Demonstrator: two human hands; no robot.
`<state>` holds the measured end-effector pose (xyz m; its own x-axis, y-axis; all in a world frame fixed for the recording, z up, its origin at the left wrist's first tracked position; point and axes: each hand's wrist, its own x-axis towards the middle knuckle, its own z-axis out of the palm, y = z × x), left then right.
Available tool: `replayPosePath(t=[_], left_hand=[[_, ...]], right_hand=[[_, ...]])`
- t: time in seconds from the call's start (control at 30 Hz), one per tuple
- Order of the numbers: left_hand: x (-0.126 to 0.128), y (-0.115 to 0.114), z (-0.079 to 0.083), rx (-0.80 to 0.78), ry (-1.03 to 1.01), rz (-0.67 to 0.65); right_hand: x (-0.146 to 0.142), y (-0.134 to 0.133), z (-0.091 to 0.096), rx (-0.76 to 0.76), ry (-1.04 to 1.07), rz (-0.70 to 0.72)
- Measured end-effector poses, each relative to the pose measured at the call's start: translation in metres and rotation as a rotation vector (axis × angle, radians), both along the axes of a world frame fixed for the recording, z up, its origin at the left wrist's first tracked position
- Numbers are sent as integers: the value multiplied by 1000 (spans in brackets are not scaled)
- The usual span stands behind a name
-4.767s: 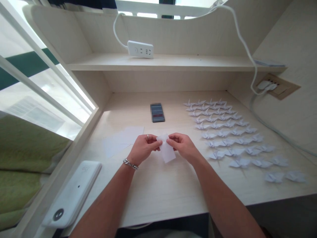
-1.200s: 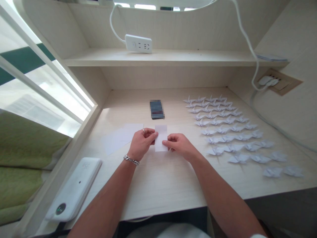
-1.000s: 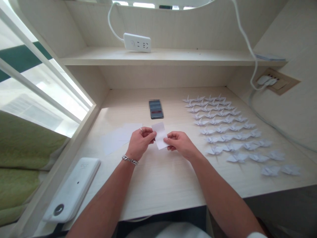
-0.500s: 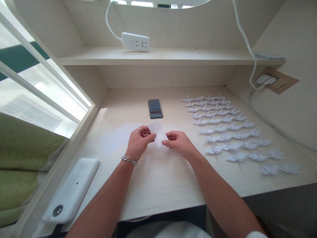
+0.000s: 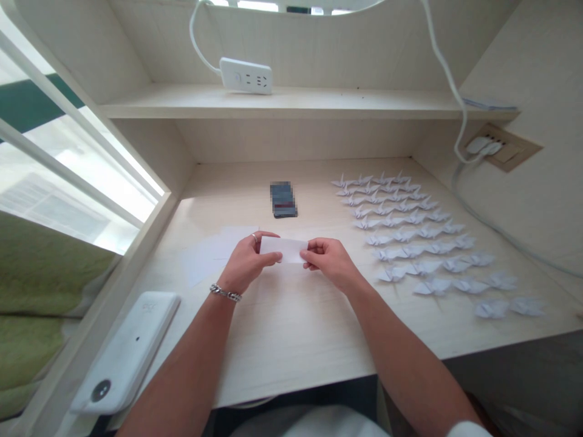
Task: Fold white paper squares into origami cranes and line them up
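A small white sheet of paper [image 5: 290, 249] is held up over the desk between my two hands, its long side running left to right. My left hand [image 5: 249, 258] pinches its left end, thumb in front and fingers behind. At the right end, my right hand [image 5: 328, 260] grips the corner between thumb and curled fingers. More white paper sheets [image 5: 204, 258] lie flat on the desk just left of my left hand. Several rows of folded white paper cranes [image 5: 414, 237] stand to the right of my right hand.
A dark phone-like object [image 5: 283, 199], blurred out, lies beyond my hands. At the left front edge sits a white device with a round dark lens [image 5: 132, 346]. A power strip [image 5: 246, 76] rests on the shelf [image 5: 319, 100], and a cable runs to the wall socket [image 5: 503, 147].
The paper has turned from a tilted, diamond-like pose to a level rectangle. My left hand has shifted a little left, and the hands are slightly farther apart.
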<state>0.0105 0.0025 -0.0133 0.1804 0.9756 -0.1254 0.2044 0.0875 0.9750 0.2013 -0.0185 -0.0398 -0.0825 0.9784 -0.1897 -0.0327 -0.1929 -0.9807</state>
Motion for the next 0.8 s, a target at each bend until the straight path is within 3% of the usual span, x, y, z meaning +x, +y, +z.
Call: replayPosePath(t=[0.17, 0.37, 0.8], left_hand=[[-6, 2, 0, 85, 183, -49], [-3, 2, -12, -19, 49, -164], [11, -9, -8, 234, -95, -98]], right_hand=[[2, 0, -3, 94, -58, 65], [0, 3, -5, 188, 21, -84], [-5, -3, 7, 137, 122, -107]])
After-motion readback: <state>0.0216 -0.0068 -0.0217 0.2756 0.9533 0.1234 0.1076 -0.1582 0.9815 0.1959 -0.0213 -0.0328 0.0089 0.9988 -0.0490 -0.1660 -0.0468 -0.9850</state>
